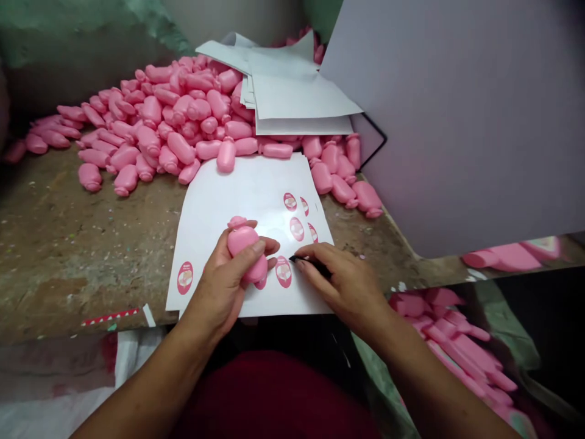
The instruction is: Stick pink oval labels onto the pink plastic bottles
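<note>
Your left hand curls round a pink bottle above the sheet; your right hand pinches a dark, seemingly pointed tool; pressing hard could tear the near sticker.

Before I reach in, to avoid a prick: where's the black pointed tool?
Head view, right of centre: the black pointed tool is in the right hand, its tip beside an oval sticker.

The person's left hand and right hand are bare, as are the forearms behind them, out to the picture's edge. The left thumbnail is short. Below and between the hands is a dark red garment, smooth and rounded, its details lost in dimness.
</note>
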`<state>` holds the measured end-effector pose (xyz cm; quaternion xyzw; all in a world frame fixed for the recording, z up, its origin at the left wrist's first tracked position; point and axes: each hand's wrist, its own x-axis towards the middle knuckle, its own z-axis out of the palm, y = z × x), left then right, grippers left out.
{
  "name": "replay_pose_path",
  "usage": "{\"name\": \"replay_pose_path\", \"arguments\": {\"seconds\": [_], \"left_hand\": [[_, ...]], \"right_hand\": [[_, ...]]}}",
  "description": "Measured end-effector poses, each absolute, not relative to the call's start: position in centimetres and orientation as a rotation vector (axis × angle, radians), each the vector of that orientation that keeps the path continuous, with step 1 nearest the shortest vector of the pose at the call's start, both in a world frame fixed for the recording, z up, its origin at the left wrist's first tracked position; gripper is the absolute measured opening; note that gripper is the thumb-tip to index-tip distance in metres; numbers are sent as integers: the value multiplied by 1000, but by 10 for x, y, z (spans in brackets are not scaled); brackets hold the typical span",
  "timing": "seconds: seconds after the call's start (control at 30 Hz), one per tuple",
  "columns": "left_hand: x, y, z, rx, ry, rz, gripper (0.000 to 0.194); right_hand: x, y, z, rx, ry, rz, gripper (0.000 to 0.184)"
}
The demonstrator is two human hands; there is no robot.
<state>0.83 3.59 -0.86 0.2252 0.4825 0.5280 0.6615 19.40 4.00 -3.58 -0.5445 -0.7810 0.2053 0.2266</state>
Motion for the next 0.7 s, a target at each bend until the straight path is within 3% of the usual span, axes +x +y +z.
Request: {"name": "replay_pose_path", "arguments": {"seconds": [0.27, 0.7], "left_hand": [[18, 40, -20, 512, 1152, 1181, 48], [16, 40, -20, 511, 1150, 1155, 47]], "right_hand": [[189, 40, -37, -1529, -2242, 266, 11], [181, 38, -34, -1576, -2198, 283, 11]]}}
